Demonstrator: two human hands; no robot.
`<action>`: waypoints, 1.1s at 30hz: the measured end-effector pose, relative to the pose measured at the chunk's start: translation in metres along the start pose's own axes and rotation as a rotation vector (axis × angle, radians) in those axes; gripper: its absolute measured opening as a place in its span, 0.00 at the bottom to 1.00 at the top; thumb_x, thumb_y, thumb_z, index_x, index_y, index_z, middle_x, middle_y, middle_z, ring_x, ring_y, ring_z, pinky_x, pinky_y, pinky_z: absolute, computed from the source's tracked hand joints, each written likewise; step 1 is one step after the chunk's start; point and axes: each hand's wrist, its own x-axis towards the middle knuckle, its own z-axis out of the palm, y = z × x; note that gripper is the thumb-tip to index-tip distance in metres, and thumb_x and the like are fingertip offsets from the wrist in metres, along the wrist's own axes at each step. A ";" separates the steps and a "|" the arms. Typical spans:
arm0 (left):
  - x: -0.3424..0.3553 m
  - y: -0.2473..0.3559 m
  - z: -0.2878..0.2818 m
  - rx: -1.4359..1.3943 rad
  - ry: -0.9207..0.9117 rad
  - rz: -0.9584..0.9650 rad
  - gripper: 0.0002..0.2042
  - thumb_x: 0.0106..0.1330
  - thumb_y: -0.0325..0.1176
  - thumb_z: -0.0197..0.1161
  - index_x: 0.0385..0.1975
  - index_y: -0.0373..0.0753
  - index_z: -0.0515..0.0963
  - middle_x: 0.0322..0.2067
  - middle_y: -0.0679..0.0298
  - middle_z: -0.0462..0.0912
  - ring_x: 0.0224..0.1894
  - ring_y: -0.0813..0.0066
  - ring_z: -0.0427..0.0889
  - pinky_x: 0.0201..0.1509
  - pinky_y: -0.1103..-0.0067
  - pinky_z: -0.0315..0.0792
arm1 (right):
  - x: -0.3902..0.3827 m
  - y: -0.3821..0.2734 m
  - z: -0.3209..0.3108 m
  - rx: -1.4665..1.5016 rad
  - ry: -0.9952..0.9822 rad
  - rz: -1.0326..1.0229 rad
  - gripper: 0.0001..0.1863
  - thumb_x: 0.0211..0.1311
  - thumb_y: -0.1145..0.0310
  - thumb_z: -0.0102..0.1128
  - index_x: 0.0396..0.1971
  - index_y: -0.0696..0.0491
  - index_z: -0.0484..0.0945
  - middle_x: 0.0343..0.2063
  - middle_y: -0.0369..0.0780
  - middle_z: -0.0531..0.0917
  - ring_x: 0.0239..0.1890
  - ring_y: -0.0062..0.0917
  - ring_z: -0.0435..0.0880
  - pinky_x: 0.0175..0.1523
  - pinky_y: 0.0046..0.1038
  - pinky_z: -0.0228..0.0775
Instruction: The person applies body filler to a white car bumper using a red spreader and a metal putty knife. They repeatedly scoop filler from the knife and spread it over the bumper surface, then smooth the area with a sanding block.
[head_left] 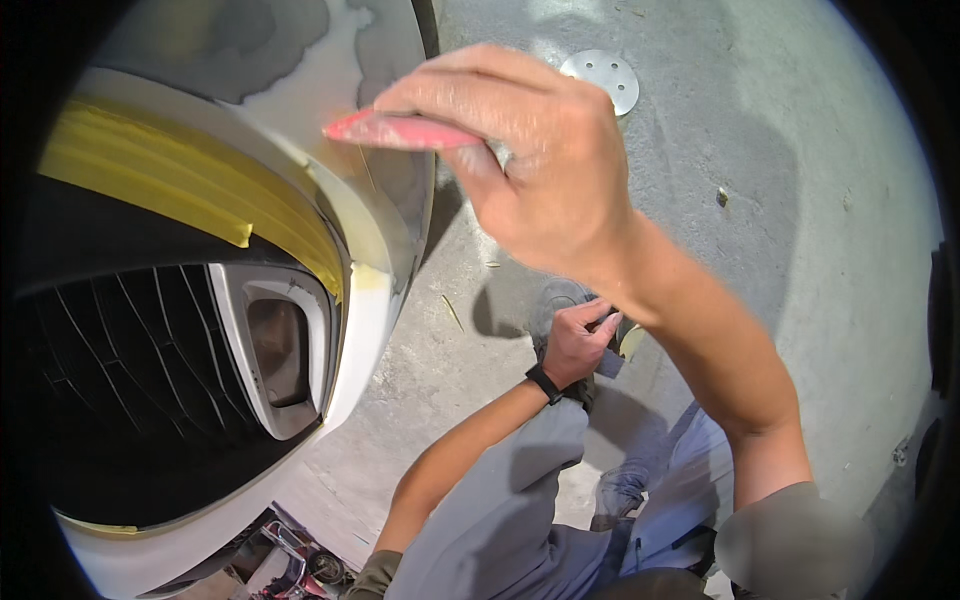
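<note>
My right hand (530, 150) is raised beside the car's front bumper (390, 200). Its thumb and fingers pinch a thin, flat red-pink pad (405, 131) smudged with whitish dust. The pad's tip lies at the grey and whitish patchy painted surface; I cannot tell whether it touches. Lower down, my left hand (578, 345) hangs in front of my legs, a black band (544, 383) on its wrist. Its fingers are closed together, and what they hold, if anything, is hidden. A pale yellowish piece (632, 342) shows just beside those fingertips.
Yellow masking tape (180, 170) covers the edge above the black grille (130, 360). A white-framed opening (275, 345) sits at the grille's side. On the concrete floor (700, 260) lie a round disc with holes (605, 80) and small scraps. Cluttered parts (300, 560) stand under the bumper.
</note>
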 end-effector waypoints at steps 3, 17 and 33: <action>-0.002 -0.005 0.001 -0.036 0.028 0.044 0.08 0.71 0.26 0.67 0.45 0.32 0.87 0.29 0.54 0.84 0.25 0.75 0.76 0.33 0.76 0.72 | -0.017 -0.011 -0.002 0.018 -0.035 -0.018 0.25 0.42 0.89 0.60 0.43 0.55 0.91 0.40 0.42 0.90 0.42 0.36 0.91 0.45 0.32 0.85; 0.001 0.001 0.000 -0.013 0.003 -0.050 0.10 0.71 0.26 0.67 0.49 0.29 0.84 0.29 0.53 0.82 0.26 0.73 0.75 0.34 0.76 0.73 | 0.005 0.004 -0.005 -0.023 -0.089 -0.123 0.12 0.57 0.79 0.70 0.38 0.48 0.92 0.38 0.36 0.91 0.39 0.33 0.91 0.45 0.32 0.84; 0.002 0.006 0.000 -0.046 0.010 -0.006 0.08 0.72 0.25 0.65 0.47 0.30 0.84 0.26 0.60 0.78 0.25 0.78 0.72 0.32 0.77 0.71 | 0.007 0.012 -0.002 0.048 -0.050 -0.270 0.10 0.60 0.77 0.69 0.39 0.48 0.91 0.37 0.35 0.89 0.39 0.31 0.89 0.43 0.31 0.83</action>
